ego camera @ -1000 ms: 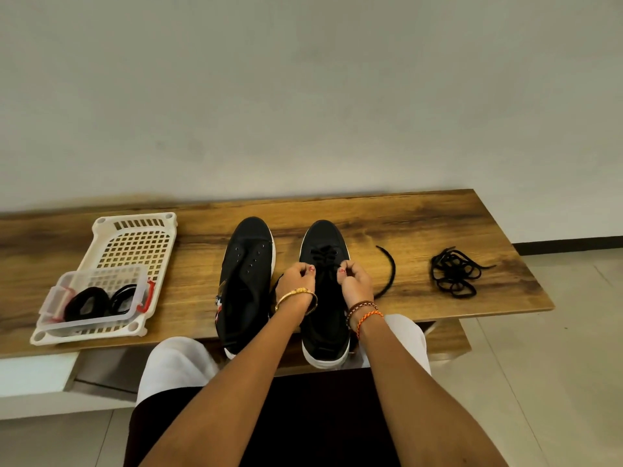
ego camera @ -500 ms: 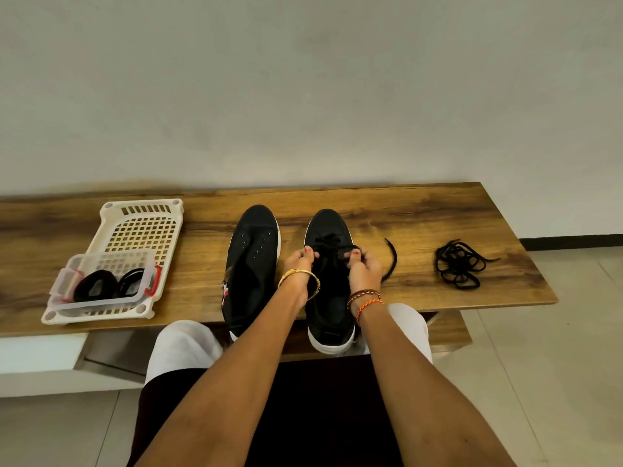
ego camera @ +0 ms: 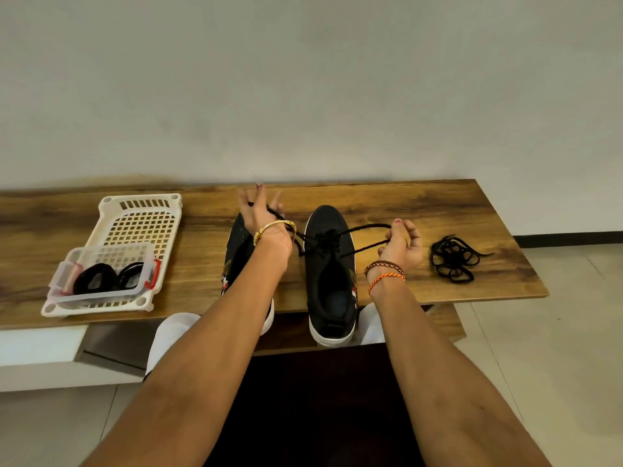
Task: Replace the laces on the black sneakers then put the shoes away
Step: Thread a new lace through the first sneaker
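In the head view, the right sneaker [ego camera: 332, 274] is stood on the wooden worktop [ego camera: 421, 210], heel toward the person. Its black lace [ego camera: 365, 227] is pinched on each side: by the left hand [ego camera: 266, 219] over the left sneaker [ego camera: 237, 254], and by the right hand [ego camera: 401, 246] right of the sneaker. A loose lace bundle [ego camera: 453, 257] lies farther right; a white basket [ego camera: 135, 237] is set well left.

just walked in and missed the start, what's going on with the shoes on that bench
A person seated at the wooden bench is lacing the right-hand black sneaker with the white sole. The left hand and the right hand each hold an end of its black lace, pulled out to either side. The other black sneaker lies beside it, partly behind the left arm. A loose tangle of black laces sits to the right, and a white plastic basket to the left.
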